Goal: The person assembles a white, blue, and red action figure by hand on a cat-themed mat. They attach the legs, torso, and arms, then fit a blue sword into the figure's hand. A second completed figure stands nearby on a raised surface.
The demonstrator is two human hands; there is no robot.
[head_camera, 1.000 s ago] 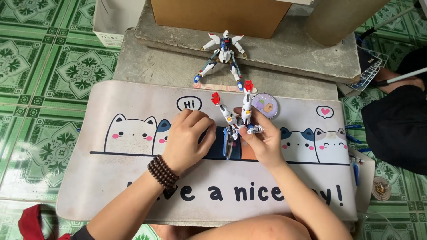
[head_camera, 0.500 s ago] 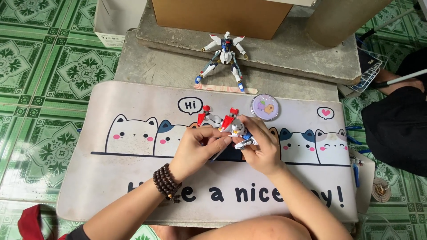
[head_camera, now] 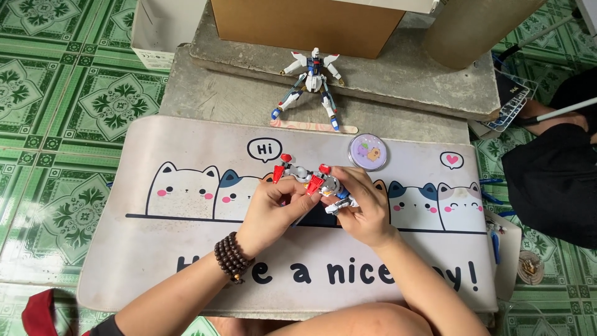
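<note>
The small robot model (head_camera: 314,183) with red and white parts sits between both hands, lifted just above the cat-printed mat (head_camera: 186,149) on the surface, its long axis running left to right. The left hand (head_camera: 273,211) pinches its red-tipped end, and the right hand (head_camera: 364,208) closes round the white and blue end; both are equally near.

Toy robot (head_camera: 311,183) tipped from upright to sideways, red feet pointing left, both hands closer

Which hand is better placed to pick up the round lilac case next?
Probably the right hand: the round lilac case lies just beyond it on the mat, while the left hand sits farther away. Both hold the small robot model.
</note>
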